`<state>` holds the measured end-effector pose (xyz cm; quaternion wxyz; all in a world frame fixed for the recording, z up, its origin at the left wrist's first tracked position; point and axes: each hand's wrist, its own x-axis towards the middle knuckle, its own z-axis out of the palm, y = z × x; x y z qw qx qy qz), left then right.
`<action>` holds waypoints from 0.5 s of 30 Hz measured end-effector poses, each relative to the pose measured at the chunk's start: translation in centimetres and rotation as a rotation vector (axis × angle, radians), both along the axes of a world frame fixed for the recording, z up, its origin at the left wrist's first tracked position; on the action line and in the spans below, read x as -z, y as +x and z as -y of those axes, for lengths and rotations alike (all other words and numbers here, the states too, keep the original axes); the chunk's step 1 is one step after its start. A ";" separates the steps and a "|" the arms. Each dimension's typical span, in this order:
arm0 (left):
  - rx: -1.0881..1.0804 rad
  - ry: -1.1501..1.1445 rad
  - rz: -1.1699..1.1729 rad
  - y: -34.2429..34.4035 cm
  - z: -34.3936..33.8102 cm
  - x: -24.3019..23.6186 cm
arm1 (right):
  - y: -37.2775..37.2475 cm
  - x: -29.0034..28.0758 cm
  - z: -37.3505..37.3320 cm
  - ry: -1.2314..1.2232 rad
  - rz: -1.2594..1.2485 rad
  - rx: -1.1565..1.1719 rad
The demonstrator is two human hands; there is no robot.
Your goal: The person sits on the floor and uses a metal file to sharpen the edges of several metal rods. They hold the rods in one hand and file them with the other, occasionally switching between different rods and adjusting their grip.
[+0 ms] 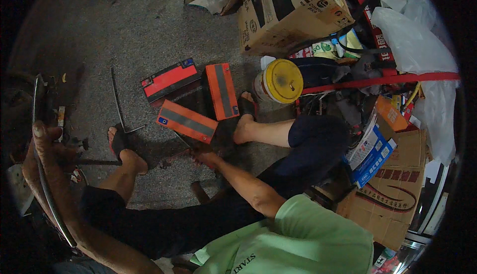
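Three box-shaped batteries lie on the floor between my feet: a red and black one, an upper orange one and a lower orange one, the orange ones with grey bands. My right hand is closed just below the lower orange battery. A thin dark-shafted tool sticks out of it toward that battery's near edge; its handle is hidden in my fingers. At the far left, my left hand is raised beside a thin curved shiny strip. Shadow hides most of its fingers.
A bent thin rod lies by my left foot. A yellow-lidded bucket stands beyond my right foot. Cardboard boxes, plastic bags, a blue carton and a flattened brown carton crowd the right side.
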<state>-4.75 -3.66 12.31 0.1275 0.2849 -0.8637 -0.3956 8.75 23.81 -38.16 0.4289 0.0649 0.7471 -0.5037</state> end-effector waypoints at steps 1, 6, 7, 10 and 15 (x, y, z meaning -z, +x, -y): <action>0.002 0.013 0.011 0.1 0.2 0.1 | -0.1 -0.4 0.1 0.063 -0.163 -0.076; 0.000 -0.129 -0.024 1.6 1.1 0.4 | -3.1 -13.1 -0.4 0.380 -0.226 -0.631; 0.028 -0.154 -0.049 1.6 1.0 0.4 | -4.0 -16.9 -0.6 0.396 -0.190 -0.670; 0.027 -0.148 -0.032 1.4 1.3 0.4 | -5.9 -24.3 -1.6 0.436 -0.236 -0.631; 0.022 -0.036 -0.007 0.9 0.5 0.3 | -7.2 -28.1 -2.8 0.425 -0.715 -0.108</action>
